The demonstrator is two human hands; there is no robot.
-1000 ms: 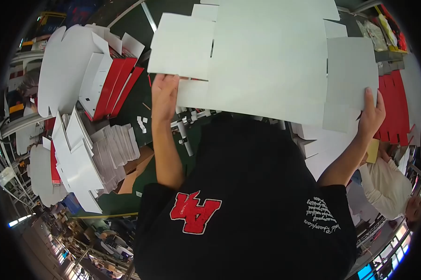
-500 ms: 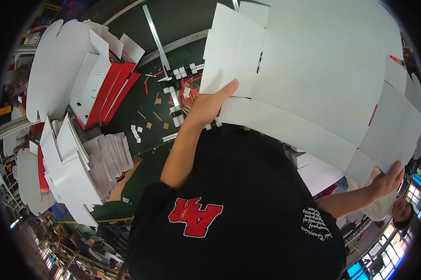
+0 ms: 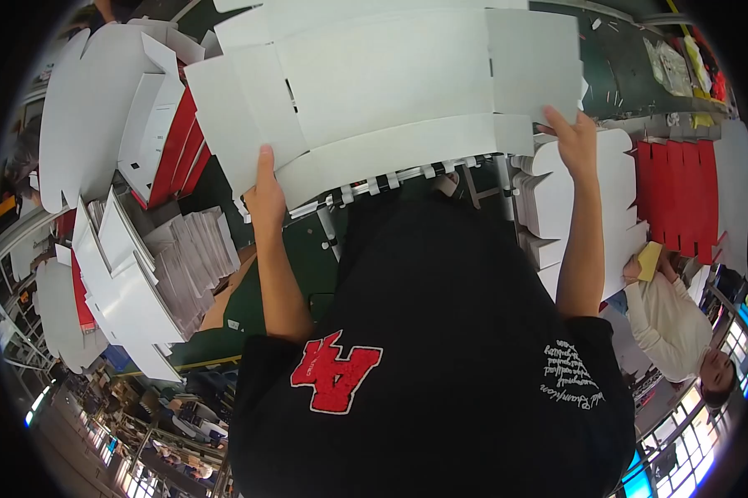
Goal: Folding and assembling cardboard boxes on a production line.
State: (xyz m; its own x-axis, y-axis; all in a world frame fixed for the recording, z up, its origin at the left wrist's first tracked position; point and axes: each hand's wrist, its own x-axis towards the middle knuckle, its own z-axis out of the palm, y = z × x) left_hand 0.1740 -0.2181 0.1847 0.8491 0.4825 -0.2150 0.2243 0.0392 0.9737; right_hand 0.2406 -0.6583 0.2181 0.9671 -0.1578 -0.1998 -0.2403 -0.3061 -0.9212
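A large white flat cardboard box blank (image 3: 390,79) with creased flaps and small slots stretches across the upper middle, held up between both hands. My left hand (image 3: 266,195) grips its near left flap, thumb on top and fingers hidden beneath. At the near right flap, my right hand (image 3: 577,145) is closed on the edge, with thumb and fingers around the board. Below the near edge of the blank shows a metal rail (image 3: 390,180) with white and black clamps. The far edge of the blank runs out of the picture.
On the left stand red-and-white boxes (image 3: 170,158) and a stack of folded white cardboard (image 3: 195,266). To the right lie stacked white blanks (image 3: 610,183) beside red cardboard pieces (image 3: 679,199). A co-worker (image 3: 672,328) in a pale top holds something yellow. The table is green (image 3: 258,303).
The blank has swung from the right to the middle and now lies level across the rail. My left hand has moved left; my right hand has moved up and inward. Stacks at right came into view.
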